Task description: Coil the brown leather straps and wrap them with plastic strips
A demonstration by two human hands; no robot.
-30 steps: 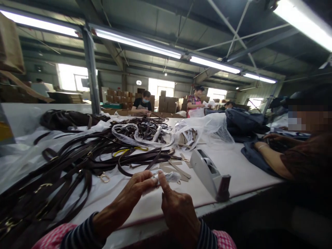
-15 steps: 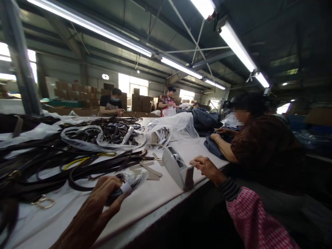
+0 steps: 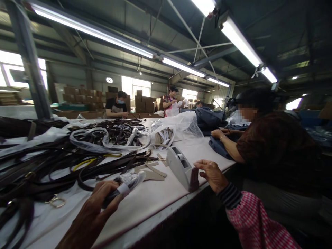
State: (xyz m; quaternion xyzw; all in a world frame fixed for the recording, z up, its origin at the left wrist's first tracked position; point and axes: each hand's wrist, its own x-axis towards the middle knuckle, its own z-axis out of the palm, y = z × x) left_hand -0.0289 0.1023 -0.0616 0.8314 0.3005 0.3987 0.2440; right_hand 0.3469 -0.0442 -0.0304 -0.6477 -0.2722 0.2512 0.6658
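Straps (image 3: 52, 155) heaped well left of the dispenser (image 3: 181, 167). Nearer its left, my left hand (image 3: 103, 199) is clamped on a strap (image 3: 128, 180) with a plastic-wrapped end: soft, light, slippery, I judge, best gripped just behind the wrap. My right hand (image 3: 211, 174) is at the dispenser's right end, fingers curled; whether they pinch tape I cannot tell.
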